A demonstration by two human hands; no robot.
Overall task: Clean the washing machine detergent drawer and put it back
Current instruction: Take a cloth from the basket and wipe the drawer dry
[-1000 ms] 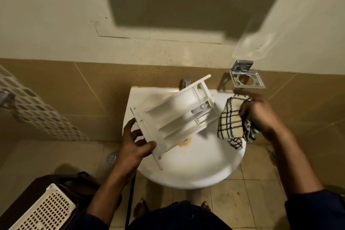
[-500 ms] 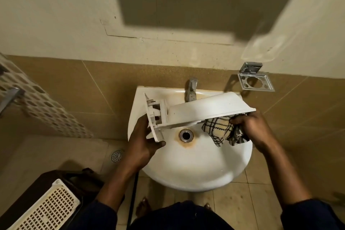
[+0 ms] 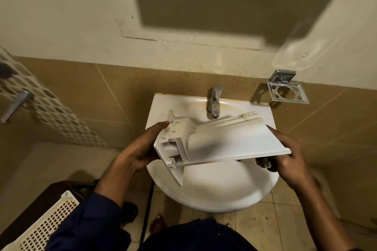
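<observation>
Drawer (image 3: 224,140) was held above sink (image 3: 214,193), just in front of tap (image 3: 213,104), turned underside up, with its front panel toward the sink's left rim. Left hand (image 3: 140,153) was noted wrapped round the panel end. Right hand (image 3: 289,157) was clamped on the opposite end, over the sink's right rim, thumb on the upper face and fingers tucked beneath. A scrap of cloth (image 3: 266,164) was glimpsed pinched under them. No water was seen running. Removal was judged done and wiping under way. The compartments faced down, so their cleanliness could not be told. Refitting was not yet begun, and no washing machine was in view
</observation>
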